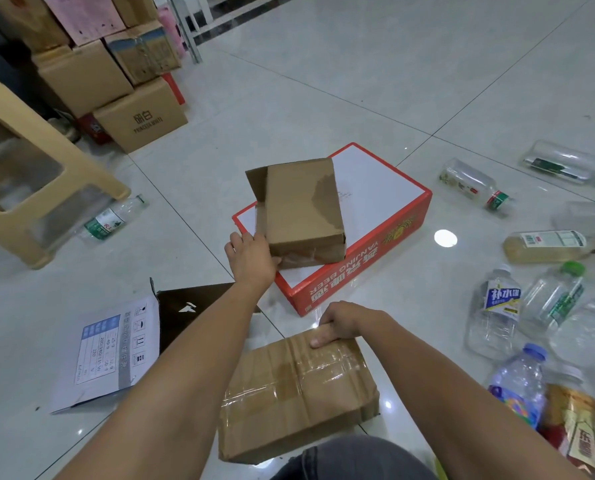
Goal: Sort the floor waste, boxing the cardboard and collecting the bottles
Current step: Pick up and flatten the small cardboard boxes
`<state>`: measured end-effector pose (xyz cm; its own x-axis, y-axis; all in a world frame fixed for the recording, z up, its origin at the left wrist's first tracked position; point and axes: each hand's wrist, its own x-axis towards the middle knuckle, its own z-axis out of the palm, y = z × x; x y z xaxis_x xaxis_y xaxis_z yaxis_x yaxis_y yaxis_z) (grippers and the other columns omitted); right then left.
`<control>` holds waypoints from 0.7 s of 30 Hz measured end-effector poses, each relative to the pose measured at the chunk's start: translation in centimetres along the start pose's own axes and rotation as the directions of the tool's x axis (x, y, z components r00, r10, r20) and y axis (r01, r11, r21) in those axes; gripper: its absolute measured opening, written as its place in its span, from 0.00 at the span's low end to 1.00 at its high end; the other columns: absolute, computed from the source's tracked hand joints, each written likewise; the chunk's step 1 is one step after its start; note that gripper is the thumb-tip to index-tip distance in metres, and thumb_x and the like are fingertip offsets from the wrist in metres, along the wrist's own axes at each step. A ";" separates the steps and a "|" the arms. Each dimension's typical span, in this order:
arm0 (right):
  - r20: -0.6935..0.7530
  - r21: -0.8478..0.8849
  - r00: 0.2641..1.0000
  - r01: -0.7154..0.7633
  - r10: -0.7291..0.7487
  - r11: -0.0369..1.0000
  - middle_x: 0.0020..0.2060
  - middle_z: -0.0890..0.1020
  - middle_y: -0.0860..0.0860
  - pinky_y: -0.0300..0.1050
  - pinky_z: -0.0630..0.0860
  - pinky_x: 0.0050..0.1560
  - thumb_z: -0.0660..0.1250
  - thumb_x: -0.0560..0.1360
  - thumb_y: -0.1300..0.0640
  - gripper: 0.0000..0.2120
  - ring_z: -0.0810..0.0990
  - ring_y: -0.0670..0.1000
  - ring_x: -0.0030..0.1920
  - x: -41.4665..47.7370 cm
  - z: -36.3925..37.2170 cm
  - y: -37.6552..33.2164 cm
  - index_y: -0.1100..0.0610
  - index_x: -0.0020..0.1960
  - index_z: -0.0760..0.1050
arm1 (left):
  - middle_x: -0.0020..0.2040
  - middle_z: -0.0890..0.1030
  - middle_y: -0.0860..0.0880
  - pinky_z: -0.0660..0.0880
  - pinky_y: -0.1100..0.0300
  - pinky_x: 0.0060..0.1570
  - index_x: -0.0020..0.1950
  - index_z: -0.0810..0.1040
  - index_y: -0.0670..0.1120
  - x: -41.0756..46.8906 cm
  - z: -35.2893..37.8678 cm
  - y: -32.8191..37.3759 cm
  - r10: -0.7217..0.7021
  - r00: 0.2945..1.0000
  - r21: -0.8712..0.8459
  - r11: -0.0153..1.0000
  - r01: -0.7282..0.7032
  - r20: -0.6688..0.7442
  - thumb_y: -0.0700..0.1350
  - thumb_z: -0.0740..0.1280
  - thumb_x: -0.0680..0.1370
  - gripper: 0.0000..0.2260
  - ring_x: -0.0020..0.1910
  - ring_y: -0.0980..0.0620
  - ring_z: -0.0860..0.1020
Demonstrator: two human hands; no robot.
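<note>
Boxing cardboard: step in hand.
Left hand (251,256): clamped on brown box (304,209) atop red carton (375,258).
Right hand (341,323): gripping taped box's (296,393) far edge.
Next: probably stack it.

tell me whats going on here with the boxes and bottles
A person is sorting floor waste. Their left hand grips a small brown box resting on the red beer carton, while the right hand holds the far edge of a taped cardboard box close to them. Plastic bottles lie scattered on the right, uncollected.
</note>
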<state>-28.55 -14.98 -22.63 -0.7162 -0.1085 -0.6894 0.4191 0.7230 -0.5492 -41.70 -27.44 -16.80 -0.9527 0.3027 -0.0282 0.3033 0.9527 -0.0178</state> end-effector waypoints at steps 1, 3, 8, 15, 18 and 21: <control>-0.001 0.003 1.000 0.001 -0.001 1.000 0.53 0.82 0.54 0.51 0.76 0.60 0.71 0.68 0.39 0.24 0.79 0.55 0.53 0.0 0.0 0.0 0.57 0.53 0.82 | 0.61 0.76 0.44 0.66 0.54 0.62 0.61 0.74 0.46 0.0 0.1 0.0 -0.004 1.000 -0.021 1.000 0.004 0.023 0.55 0.66 0.77 0.17 0.62 0.46 0.70; -0.001 0.012 1.000 0.001 0.000 1.000 0.54 0.81 0.54 0.49 0.75 0.57 0.71 0.69 0.40 0.25 0.78 0.54 0.53 -0.2 0.0 -0.1 0.58 0.56 0.81 | 0.57 0.79 0.45 0.65 0.54 0.60 0.56 0.77 0.46 -0.1 0.3 0.2 -0.013 0.995 -0.079 0.997 0.021 0.094 0.55 0.65 0.78 0.14 0.59 0.47 0.72; 0.029 0.075 0.999 -0.019 0.017 0.997 0.60 0.78 0.55 0.44 0.73 0.47 0.70 0.72 0.43 0.25 0.77 0.55 0.56 -0.5 -0.2 -0.4 0.58 0.63 0.77 | 0.50 0.81 0.45 0.67 0.54 0.59 0.52 0.79 0.45 -0.4 0.1 0.4 0.001 0.988 -0.198 0.980 0.031 0.156 0.51 0.64 0.79 0.11 0.51 0.48 0.76; -0.023 0.085 1.000 -0.013 0.015 0.996 0.53 0.82 0.57 0.38 0.71 0.35 0.70 0.73 0.45 0.22 0.79 0.54 0.48 -1.3 -1.2 0.4 0.61 0.57 0.80 | 0.47 0.80 0.43 0.74 0.51 0.52 0.48 0.81 0.41 -0.8 -0.9 -1.6 0.023 0.997 -0.193 0.981 -0.010 0.068 0.49 0.62 0.81 0.13 0.47 0.44 0.78; -0.062 0.099 0.997 -0.036 0.043 0.994 0.46 0.80 0.53 0.37 0.70 0.34 0.70 0.72 0.46 0.20 0.77 0.51 0.47 -2.0 -2.0 1.4 0.60 0.55 0.81 | 0.45 0.81 0.43 0.75 0.52 0.50 0.47 0.81 0.41 -0.9 -1.1 -2.4 0.007 0.995 -0.193 0.981 0.013 0.102 0.48 0.63 0.80 0.12 0.47 0.42 0.79; -0.082 0.126 0.993 -0.078 0.089 0.989 0.46 0.80 0.50 0.39 0.72 0.39 0.71 0.72 0.45 0.19 0.78 0.51 0.48 -3.0 -3.2 3.0 0.57 0.56 0.81 | 0.40 0.78 0.45 0.74 0.55 0.42 0.45 0.78 0.42 -1.2 -1.0 -2.5 -0.030 0.989 -0.218 0.974 0.062 0.148 0.48 0.63 0.80 0.11 0.41 0.44 0.77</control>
<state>-26.89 -10.28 -20.72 -0.7196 0.0127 -0.6943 0.5406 0.6378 -0.5487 -41.35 -30.11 -15.77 -0.9476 0.2670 -0.1752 0.2315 0.9523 0.1989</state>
